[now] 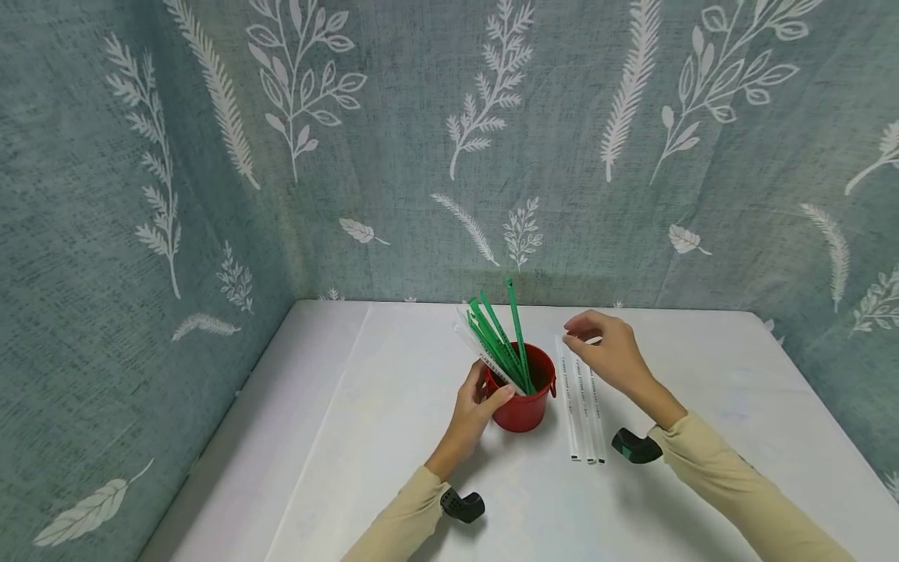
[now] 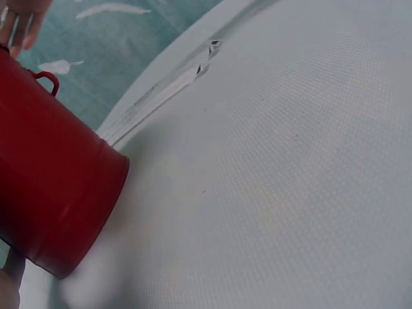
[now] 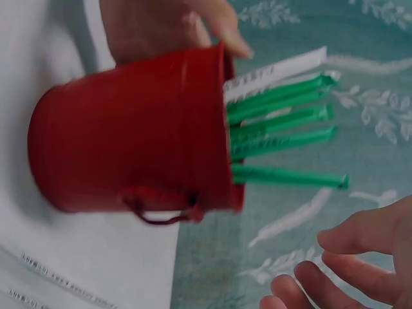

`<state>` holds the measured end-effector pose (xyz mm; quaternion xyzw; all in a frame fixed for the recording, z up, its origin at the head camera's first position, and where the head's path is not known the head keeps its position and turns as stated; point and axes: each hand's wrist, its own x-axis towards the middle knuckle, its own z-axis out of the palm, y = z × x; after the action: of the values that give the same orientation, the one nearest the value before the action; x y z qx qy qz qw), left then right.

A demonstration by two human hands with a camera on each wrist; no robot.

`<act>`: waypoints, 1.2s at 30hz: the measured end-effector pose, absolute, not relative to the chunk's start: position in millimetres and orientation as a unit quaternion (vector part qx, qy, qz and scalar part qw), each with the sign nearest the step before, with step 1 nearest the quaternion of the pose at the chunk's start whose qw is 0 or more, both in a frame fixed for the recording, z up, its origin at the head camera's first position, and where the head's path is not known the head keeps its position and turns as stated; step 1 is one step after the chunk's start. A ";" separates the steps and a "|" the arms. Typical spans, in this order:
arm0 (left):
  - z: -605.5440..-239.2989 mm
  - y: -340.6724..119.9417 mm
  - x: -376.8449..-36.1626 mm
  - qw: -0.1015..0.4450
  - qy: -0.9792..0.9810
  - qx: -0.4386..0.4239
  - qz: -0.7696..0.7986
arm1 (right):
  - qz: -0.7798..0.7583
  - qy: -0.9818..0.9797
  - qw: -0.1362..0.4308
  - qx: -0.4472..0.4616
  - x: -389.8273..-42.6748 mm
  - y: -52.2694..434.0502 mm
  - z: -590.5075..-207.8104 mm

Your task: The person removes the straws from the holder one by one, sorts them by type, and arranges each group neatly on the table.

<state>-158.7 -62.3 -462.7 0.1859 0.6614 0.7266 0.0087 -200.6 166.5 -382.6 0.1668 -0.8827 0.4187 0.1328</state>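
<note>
Fabric with white leaf prints walls in the white table [image 1: 393, 468] on which we work. Starting at our left, our left hand [image 1: 476, 410] is wrapped round the left side of the red bucket [image 1: 523, 394], thumb hooked near the rim, fingers curled against the wall; the bucket stands near the middle of the table, closer to the back edge than to the front. Out of it rise green wrapped straws [image 1: 502, 339] and one white wrapped straw [image 1: 477, 351], leaning back and to the left. The right wrist view shows the same bunch fanning from the mouth, with a small wire handle on the bucket's side.

Just right of the bucket, a few white wrapped straws [image 1: 581, 406] lie flat on the table, side by side, their long axis running from the front edge toward the back edge. Our right hand [image 1: 607, 347] hovers over their far ends, fingers loosely bent and apart, thumb and forefinger near each other but, as far as we can tell, gripping nothing. So the lying straws sit directly beneath and toward us from that hand, stretching back along the forearm's line, and the right hand is plainly the nearer one to them; the bucket lies to its left, just beside.
</note>
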 end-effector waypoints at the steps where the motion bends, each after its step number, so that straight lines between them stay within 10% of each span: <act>1: -463.2 -62.8 -158.8 0.009 0.662 0.184 0.727 | 0.421 -0.881 0.130 0.172 -199.2 163.9 -380.9; 36: -462.5 -64.6 -157.5 0.013 0.669 0.168 0.724 | 0.486 -0.836 0.069 0.247 -182.4 83.3 -383.0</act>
<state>-157.5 -64.6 -462.5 0.1681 0.6686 0.7242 0.0131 -182.4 83.3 -383.0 0.2468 -0.8358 0.4856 0.0690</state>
